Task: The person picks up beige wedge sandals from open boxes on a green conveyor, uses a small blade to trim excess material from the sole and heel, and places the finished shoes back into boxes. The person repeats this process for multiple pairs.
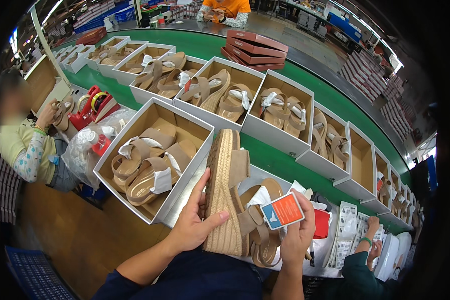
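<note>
A pair of sandals (154, 166) already lies in the open box (187, 124); your left hand (192, 226) curls firmly round a wedge sandal (221, 200), apparently yet unboxed, while your right hand (297, 239), nearly closed, pinches a tag (283, 211) beside it.

Red tape dispensers (80, 120) stand beside a plastic bag (77, 162), a blue crate (39, 276) at lower left.

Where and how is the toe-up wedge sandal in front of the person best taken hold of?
The sandal is probably best taken by its thick woven wedge, from the left: it is held toe-up, sole facing left, with the flexible-looking straps on the right. The left grip holds it there, thumb on the woven side.
</note>
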Demonstrator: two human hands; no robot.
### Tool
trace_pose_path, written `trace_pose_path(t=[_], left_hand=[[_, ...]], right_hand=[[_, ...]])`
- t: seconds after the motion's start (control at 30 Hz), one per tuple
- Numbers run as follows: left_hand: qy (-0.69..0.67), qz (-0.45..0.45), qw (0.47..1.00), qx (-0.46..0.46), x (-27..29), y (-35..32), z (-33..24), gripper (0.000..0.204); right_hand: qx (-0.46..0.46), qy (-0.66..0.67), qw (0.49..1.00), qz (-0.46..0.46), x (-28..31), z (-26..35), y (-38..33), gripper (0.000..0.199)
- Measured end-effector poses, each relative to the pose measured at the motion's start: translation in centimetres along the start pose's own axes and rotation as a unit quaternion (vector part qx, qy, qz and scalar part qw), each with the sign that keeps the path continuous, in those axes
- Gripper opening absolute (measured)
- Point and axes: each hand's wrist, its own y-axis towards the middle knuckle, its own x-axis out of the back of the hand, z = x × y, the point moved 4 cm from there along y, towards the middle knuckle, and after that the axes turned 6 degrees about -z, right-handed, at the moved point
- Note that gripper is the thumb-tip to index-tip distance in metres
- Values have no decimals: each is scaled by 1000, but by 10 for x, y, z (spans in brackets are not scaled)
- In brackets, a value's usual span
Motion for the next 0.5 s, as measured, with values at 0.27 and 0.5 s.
trace_pose_path(t=[0.27, 0.5], left_hand=[[18, -6, 1000, -15, -2, -13, 2, 86], [95, 3, 995, 0, 5, -28, 1, 77]], right_hand=[[277, -108, 955, -21, -12, 63, -21, 28], [120, -96, 975, 161, -37, 53, -26, 33]])
